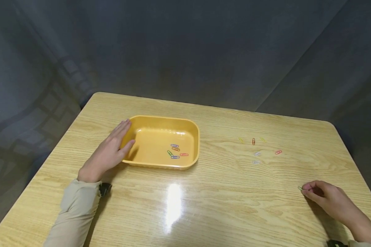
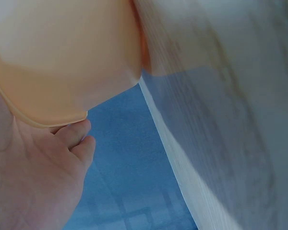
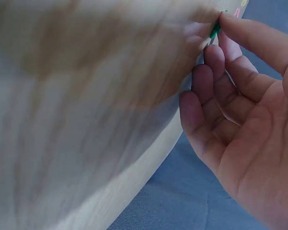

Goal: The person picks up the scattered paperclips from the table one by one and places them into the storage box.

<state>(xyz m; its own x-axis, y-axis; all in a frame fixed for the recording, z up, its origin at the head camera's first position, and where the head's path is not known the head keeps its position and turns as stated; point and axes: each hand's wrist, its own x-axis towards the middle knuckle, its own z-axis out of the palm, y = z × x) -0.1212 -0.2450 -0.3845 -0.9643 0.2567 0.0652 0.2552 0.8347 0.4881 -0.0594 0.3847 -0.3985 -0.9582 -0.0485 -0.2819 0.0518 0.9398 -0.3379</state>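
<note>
A yellow plastic tray (image 1: 162, 166) sits on the table, with several coloured paper clips (image 1: 175, 157) inside towards its right end. My left hand (image 1: 108, 152) holds the tray's left rim, thumb over the inside and fingers along the outer side; the left wrist view shows the rim between them. At the right of the table, my right hand (image 1: 330, 199) pinches a green paper clip (image 3: 214, 30) between thumb and index finger, close over the wood. The other fingers of that hand are bent.
Loose paper clips lie right of the tray: two yellow ones, a red one (image 1: 253, 141), a pink one (image 1: 278, 152) and two whitish ones (image 1: 257, 162). Behind the wooden table (image 1: 222, 206) hangs a dark curtain (image 1: 185, 51).
</note>
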